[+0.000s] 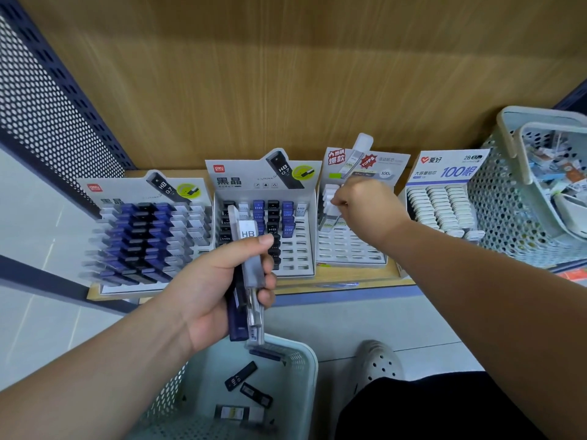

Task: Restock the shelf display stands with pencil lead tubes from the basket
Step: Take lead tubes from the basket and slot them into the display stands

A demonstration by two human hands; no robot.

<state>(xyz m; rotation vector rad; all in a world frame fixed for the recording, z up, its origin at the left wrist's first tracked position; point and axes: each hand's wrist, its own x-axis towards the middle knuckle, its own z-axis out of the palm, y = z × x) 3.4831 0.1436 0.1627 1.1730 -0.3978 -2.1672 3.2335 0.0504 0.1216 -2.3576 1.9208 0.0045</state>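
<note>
My left hand grips a bundle of lead tubes, clear, grey and dark blue, one marked HB, above the pale basket at the bottom. Loose black tubes lie in that basket. My right hand reaches to the third display stand and pinches a white-capped clear tube at its upper slots. Four stands line the shelf: a full one at left, a partly filled one beside it, the third mostly empty, and a white-tube stand at right.
A perforated grey-green basket with mixed small packs stands at the shelf's right end. A dark perforated metal panel closes the left side. The wooden back wall rises behind the stands. My shoe rests on the tiled floor below.
</note>
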